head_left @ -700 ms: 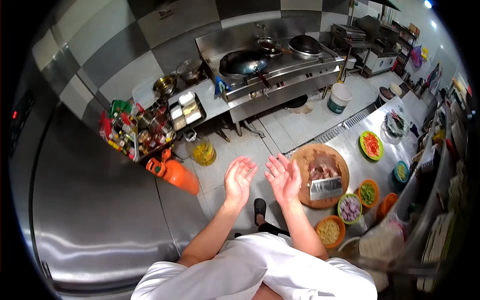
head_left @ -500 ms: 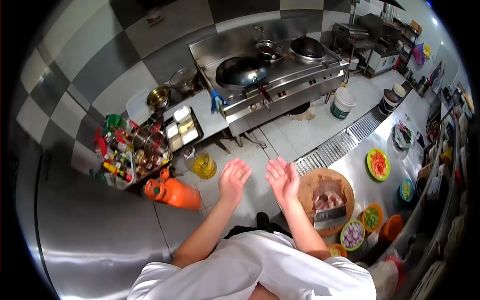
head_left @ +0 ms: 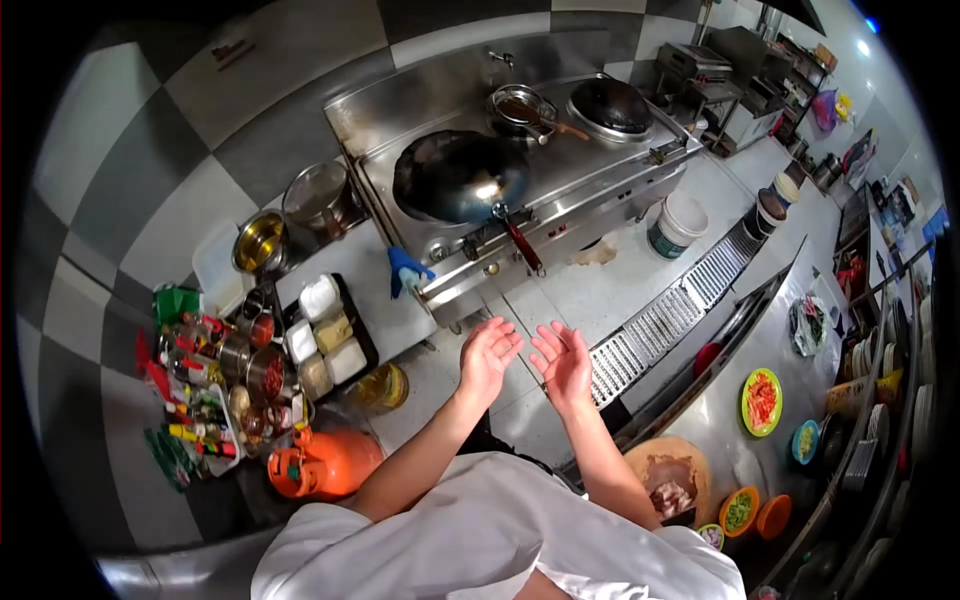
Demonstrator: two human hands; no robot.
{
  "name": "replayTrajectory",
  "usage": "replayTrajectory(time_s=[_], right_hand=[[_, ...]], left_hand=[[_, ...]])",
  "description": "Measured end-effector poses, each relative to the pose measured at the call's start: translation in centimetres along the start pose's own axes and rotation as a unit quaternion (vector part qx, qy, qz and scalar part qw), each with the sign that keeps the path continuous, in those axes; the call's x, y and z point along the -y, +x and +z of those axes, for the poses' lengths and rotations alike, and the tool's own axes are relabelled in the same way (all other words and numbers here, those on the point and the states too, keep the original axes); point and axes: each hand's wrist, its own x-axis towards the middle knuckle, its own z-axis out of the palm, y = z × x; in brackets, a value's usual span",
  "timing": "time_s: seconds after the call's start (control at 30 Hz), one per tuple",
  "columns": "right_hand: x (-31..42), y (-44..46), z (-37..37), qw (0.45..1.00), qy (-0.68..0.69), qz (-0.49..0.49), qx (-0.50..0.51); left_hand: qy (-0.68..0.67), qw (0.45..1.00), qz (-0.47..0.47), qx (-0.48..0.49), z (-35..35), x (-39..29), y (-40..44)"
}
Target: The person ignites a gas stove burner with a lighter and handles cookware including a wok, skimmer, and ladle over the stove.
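My left hand (head_left: 490, 360) is raised in front of my body, palm up, its fingers apart and holding nothing. Facing it a short way off is my right hand (head_left: 563, 365), also open and bare. Beyond both stands the steel stove (head_left: 590, 195), carrying a black wok (head_left: 455, 180) whose red-brown handle (head_left: 524, 248) points toward me. A round wooden chopping board (head_left: 640, 460) with pieces of raw meat (head_left: 671, 499) lies on the steel counter to my right, past my right forearm. Neither hand touches anything.
Left are an orange gas cylinder (head_left: 325, 465), sauce bottles (head_left: 200, 435) and a black tray (head_left: 368, 345) of white tubs. A floor drain grate (head_left: 655, 330) runs beside the right counter (head_left: 700, 420), which bears a green plate of red strips (head_left: 762, 403). A white bucket (head_left: 678, 228) stands on the floor.
My view has shifted toward the stove, which looks nearer. Both hands stay open, slightly closer together. The chopping board has slid lower in view, and the cleaver on it is mostly hidden.
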Motion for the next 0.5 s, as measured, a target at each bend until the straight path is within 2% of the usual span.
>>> replayTrajectory(time_s=[0.1, 0.23, 0.4, 0.5], right_hand=[[-0.6, 5.3, -0.4, 0.991, -0.117, -0.03, -0.066], [0.0, 11.3, -0.5, 0.99, -0.095, -0.034, -0.094], [1.4, 19.9, -0.9, 0.991, -0.105, 0.014, -0.079], [-0.4, 27.8, -6.2, 0.956, -0.274, -0.029, -0.106]], left_hand=[[0.026, 0.999, -0.036, -0.019, -0.9, -0.6, 6.3], [0.012, 0.996, -0.085, -0.015, -1.0, -1.4, 13.0], [-0.015, 0.994, -0.069, -0.079, -2.0, -0.5, 20.5], [-0.028, 0.991, -0.037, -0.126, -2.3, 0.3, 23.3]])
